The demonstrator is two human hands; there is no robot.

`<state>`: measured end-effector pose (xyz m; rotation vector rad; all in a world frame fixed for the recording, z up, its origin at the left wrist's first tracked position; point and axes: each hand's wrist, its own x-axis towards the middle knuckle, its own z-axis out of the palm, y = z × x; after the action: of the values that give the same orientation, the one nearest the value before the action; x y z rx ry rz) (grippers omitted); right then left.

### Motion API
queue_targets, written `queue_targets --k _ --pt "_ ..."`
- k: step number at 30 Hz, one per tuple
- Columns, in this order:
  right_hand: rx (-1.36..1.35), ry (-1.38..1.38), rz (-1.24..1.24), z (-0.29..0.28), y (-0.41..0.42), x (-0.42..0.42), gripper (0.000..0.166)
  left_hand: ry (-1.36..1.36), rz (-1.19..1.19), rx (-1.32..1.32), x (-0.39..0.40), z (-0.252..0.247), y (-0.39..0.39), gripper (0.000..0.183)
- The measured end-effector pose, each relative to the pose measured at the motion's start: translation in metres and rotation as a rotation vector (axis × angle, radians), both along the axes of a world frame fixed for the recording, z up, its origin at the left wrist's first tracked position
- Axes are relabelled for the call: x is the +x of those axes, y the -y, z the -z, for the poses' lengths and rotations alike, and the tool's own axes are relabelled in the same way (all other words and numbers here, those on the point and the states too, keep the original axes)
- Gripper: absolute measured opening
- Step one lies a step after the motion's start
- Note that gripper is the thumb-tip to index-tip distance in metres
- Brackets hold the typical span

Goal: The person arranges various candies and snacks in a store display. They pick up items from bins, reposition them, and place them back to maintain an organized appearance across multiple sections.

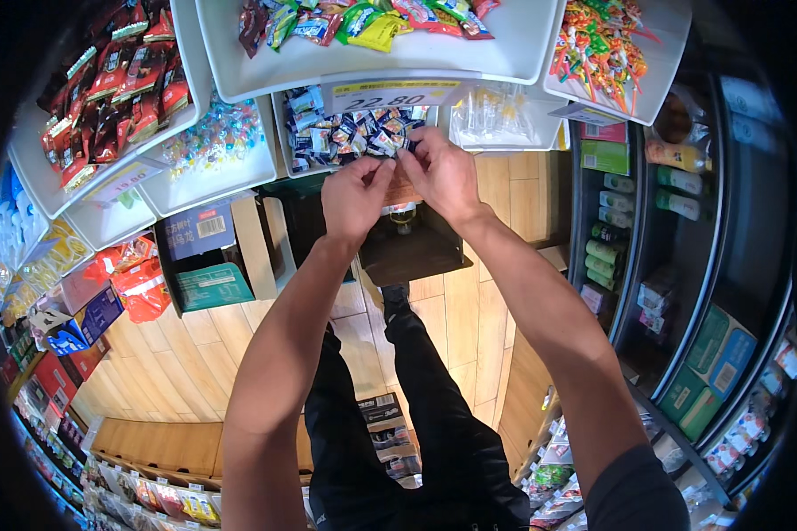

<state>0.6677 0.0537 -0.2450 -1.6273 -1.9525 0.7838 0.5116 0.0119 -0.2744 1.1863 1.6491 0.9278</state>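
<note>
My left hand (354,201) and my right hand (447,178) come together at the front edge of a white bin (298,170). Inside it lie many small dark-blue and white wrapped candies (345,136). Both thumbs and index fingers are bent inward, with the fingertips almost meeting. Whether they pinch a small thing cannot be made out. Below and between the hands shows a brown surface (402,188), partly covered by them. Under that stands an open dark carton (415,249) with a bottle (403,219) in it.
Overhanging the candies is a wide white bin (378,63) of colourful wrapped sweets, with a price sign (395,94) on its front. Red-wrapped snacks (116,93) fill a bin at left, lollipops (598,50) one at right. Drink shelves (611,199) line the right side; cartons (212,285) stand lower left.
</note>
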Motion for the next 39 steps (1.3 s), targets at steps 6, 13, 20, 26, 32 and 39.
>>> queue_targets --k 6,13,20,26,32,39 --pt "0.004 0.276 -0.075 -0.011 -0.041 -0.015 0.028 -0.019 -0.019 -0.03 -0.005 -0.019 -0.003 0.027" --pt "-0.064 0.332 -0.068 -0.031 -0.04 -0.018 0.03 -0.066 0.01 -0.061 -0.015 -0.036 0.017 0.03" --pt "-0.069 0.006 0.075 -0.067 0.014 -0.018 0.027 0.344 -0.135 -0.085 -0.036 -0.056 0.053 0.023" --pt "-0.168 -0.232 0.192 -0.097 0.113 -0.037 0.015 0.405 -0.172 -0.277 -0.053 -0.118 0.12 0.019" --pt "-0.351 -0.326 0.248 -0.146 0.148 -0.069 0.037 0.458 -0.236 -0.321 -0.085 -0.165 0.129 0.024" --pt "-0.242 -0.465 0.129 -0.206 0.103 -0.099 0.015 0.211 -0.362 0.196 -0.149 -0.208 0.044 0.023"
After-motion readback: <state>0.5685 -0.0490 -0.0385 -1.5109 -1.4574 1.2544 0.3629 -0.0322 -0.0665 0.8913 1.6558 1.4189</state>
